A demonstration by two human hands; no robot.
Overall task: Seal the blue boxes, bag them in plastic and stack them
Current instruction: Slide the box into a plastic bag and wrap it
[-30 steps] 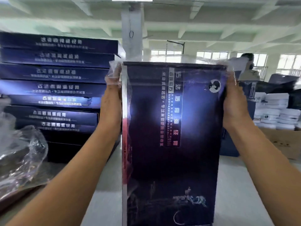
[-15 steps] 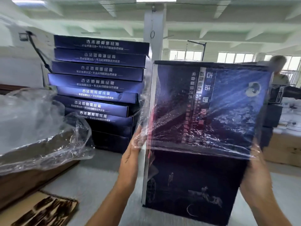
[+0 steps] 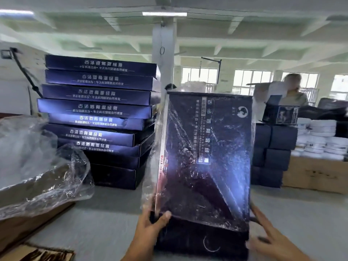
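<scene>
Standing on end on the desk (image 3: 105, 223), long axis vertical, the blue box (image 3: 205, 157) is sheathed in a plastic bag (image 3: 149, 193); its lower left edge is clamped by the left hand (image 3: 150, 228), the right hand (image 3: 271, 242) held alongside, fingers spread straight.

Blue box (image 3: 207, 157): stands upright on its short end on the grey table (image 3: 105, 219), printed front towards the camera.
Plastic bag (image 3: 188, 185): clear and creased, covers the box from the top down; the lowest strip of the box is bare.
Left hand (image 3: 150, 227): grips the box's lower left edge, thumb on the front at the bag's hem.
Right hand (image 3: 267, 238): blurred, fingers straight and spread at the box's lower right edge.
Stack of boxes (image 3: 99, 113): flat blue boxes piled unevenly, behind and to the left.
Loose plastic (image 3: 37, 166): crumpled heap at far left.
Pillar (image 3: 163, 53): white, behind the stack.
Background right: a blurred person (image 3: 293, 91), small dark boxes (image 3: 273, 147), white tubs (image 3: 320, 138) on a cardboard carton (image 3: 316, 174).
</scene>
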